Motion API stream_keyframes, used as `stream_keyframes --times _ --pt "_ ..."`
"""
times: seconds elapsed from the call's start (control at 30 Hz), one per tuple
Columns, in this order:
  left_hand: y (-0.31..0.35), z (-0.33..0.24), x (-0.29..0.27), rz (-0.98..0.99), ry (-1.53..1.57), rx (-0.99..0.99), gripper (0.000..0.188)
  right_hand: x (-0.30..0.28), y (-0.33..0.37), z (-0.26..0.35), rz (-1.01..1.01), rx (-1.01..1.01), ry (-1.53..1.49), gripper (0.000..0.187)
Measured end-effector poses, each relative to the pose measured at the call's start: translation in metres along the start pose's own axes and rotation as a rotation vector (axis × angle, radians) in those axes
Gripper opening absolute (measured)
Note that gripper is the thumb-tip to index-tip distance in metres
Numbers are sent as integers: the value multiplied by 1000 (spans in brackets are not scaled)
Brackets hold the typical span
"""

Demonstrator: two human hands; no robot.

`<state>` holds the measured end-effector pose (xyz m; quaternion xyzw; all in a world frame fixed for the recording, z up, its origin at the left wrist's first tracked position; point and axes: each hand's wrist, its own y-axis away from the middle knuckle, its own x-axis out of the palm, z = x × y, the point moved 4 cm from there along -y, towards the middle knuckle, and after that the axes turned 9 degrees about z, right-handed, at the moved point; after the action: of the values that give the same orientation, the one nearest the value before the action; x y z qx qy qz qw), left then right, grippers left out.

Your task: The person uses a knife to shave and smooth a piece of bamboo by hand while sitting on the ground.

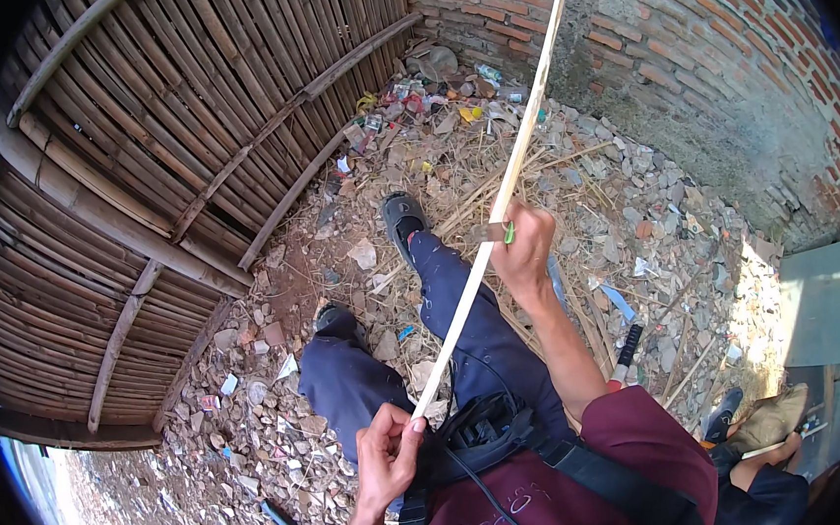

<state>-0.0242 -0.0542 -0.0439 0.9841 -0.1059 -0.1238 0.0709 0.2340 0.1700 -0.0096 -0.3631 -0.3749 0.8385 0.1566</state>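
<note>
A long pale strip of bamboo or wood [463, 304] slants up from my lap toward the brick wall. Its lower end is pinched between the thumb and fingers of my left hand [388, 453]. Around the middle of the strip, my right hand [525, 244] is closed on a small knife [509, 233] with a bright green handle. The short dark blade [485, 232] lies across the strip, touching it. Most of the handle is hidden inside my fist.
A bamboo slat wall [219, 91] rises at the left, a brick wall [688, 34] at the far right. Rubble and litter [271, 373] cover the ground. A black-handled tool [630, 347] lies by my right elbow. Another person [767, 472] sits at the lower right, holding a pale stick.
</note>
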Motion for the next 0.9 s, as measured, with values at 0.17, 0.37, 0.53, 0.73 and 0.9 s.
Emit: stream_keyframes --times 0.17,0.37,0.53,0.73,0.9 --pt "19 16 -5 35 -6 -41 22 -16 -29 -52 -83 223 79 21" --pt "10 13 -10 -40 -4 -57 22 9 15 -12 112 61 28 7" --pt "10 10 -12 -70 -82 -22 23 4 15 5 158 69 -104 8" --pt "7 -3 -8 -75 -180 14 24 -1 14 10 128 40 -37 8" --pt "12 -2 -5 -104 -206 77 23 -2 8 14 90 16 -18 11"
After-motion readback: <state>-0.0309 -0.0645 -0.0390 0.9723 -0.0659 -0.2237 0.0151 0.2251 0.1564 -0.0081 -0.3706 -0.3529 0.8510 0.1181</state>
